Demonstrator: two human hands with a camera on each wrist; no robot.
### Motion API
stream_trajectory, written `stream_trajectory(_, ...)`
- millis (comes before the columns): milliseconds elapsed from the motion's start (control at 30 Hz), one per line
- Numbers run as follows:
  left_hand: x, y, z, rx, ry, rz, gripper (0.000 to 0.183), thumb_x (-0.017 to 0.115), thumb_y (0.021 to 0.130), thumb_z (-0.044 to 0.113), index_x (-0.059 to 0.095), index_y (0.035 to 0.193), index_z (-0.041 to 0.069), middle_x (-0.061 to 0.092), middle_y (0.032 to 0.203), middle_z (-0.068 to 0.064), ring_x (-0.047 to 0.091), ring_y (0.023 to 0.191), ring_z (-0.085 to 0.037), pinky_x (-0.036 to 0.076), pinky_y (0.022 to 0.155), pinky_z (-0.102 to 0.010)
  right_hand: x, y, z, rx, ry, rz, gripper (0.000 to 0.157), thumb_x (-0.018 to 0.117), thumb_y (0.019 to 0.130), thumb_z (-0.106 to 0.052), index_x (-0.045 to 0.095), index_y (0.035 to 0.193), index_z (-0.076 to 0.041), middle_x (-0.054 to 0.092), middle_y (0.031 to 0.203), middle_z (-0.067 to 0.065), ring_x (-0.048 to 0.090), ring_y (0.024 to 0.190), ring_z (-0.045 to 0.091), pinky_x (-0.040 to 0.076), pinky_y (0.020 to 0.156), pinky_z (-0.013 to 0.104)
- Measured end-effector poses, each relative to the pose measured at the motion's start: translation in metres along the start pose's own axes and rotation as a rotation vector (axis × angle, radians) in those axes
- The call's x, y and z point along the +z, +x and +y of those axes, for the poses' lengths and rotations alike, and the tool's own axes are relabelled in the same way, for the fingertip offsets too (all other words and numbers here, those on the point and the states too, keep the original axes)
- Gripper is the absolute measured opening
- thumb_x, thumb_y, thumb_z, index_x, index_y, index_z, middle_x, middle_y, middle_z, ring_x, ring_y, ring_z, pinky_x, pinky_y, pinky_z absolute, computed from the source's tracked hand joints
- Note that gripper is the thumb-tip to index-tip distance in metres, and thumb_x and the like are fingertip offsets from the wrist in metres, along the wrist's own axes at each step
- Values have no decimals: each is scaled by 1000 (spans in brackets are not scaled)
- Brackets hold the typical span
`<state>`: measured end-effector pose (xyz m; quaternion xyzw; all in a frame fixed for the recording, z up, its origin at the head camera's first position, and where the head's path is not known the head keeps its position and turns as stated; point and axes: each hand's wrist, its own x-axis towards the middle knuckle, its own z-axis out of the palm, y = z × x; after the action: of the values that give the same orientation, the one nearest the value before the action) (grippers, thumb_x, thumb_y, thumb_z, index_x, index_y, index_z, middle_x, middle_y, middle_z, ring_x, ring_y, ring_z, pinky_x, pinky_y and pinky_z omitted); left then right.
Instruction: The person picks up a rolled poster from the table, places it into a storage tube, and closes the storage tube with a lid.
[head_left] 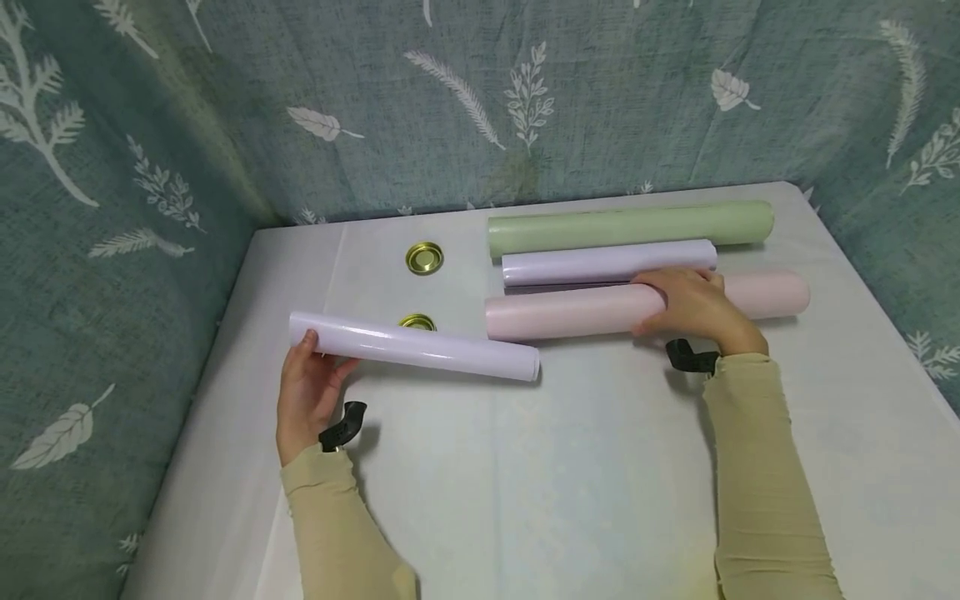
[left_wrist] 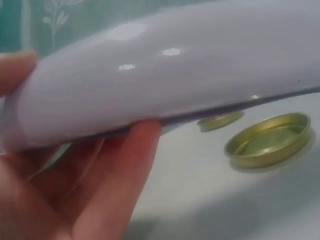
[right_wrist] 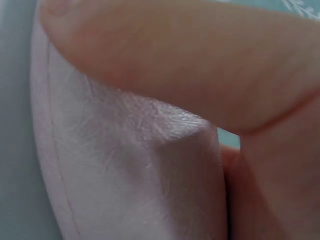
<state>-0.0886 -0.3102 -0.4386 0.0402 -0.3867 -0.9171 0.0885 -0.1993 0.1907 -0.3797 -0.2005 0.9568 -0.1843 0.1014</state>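
Note:
My left hand (head_left: 306, 404) grips a glossy lavender roll (head_left: 431, 347) near its left end, thumb on the near side and fingers beneath. In the left wrist view this roll (left_wrist: 160, 80) is held above the white surface. On the right, my right hand (head_left: 693, 307) holds a thicker pale pink roll (head_left: 562, 313) from above, right of its middle. Close up in the right wrist view, the pink roll (right_wrist: 100, 160) has a fine creased texture and a finger lies across it. Just behind it lies a second lavender roll (head_left: 592, 264), partly covered by the right fingers.
A pale green roll (head_left: 630, 228) lies farthest back, parallel to the others. Two shallow gold lids sit left of the rolls: a back lid (head_left: 424, 257) and a front lid (head_left: 417, 322), partly hidden by the lavender roll. Leaf-patterned teal cloth (head_left: 420, 108) hangs behind the white table (head_left: 585, 467).

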Motion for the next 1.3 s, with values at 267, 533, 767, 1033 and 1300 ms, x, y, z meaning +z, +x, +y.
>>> stream_trajectory(267, 5, -4, 0, -79, 328, 180, 48, 53, 90, 23, 32, 132, 16, 37, 124, -12, 49, 104, -27, 49, 76, -43, -5, -4, 7, 12, -5, -56, 72, 77, 61, -49, 52, 121, -20, 51, 122, 6, 42, 109, 26, 19, 77, 51)
stream_trajectory(533, 8, -5, 7, -130, 495, 266, 49, 48, 92, 23, 28, 136, 13, 32, 129, -14, 53, 100, -27, 50, 74, -39, -9, -10, 11, 5, -22, -59, 73, 75, 60, -53, 52, 120, -19, 51, 121, 9, 41, 111, 28, 18, 81, 54)
stream_trajectory(767, 5, -6, 11, -113, 517, 334, 45, 49, 92, 23, 34, 132, 12, 37, 124, -14, 56, 94, -25, 52, 68, -36, -10, -19, 22, -24, -25, -18, 74, 75, 60, -53, 54, 121, -18, 53, 121, 6, 41, 113, 25, 19, 83, 52)
stream_trajectory(1033, 4, -4, 16, -91, 504, 373, 46, 49, 91, 24, 34, 132, 11, 36, 124, -13, 54, 95, -25, 53, 64, -35, -10, -22, 26, -38, -5, -28, 76, 75, 60, -53, 53, 123, -17, 53, 122, 7, 41, 114, 27, 19, 84, 52)
stream_trajectory(1300, -3, -8, 19, -72, 456, 426, 40, 46, 92, 21, 38, 129, 11, 37, 122, -11, 51, 100, -25, 53, 63, -35, -11, -24, 24, -38, 42, -41, 75, 75, 59, -53, 53, 123, -20, 54, 120, 5, 42, 114, 24, 17, 87, 51)
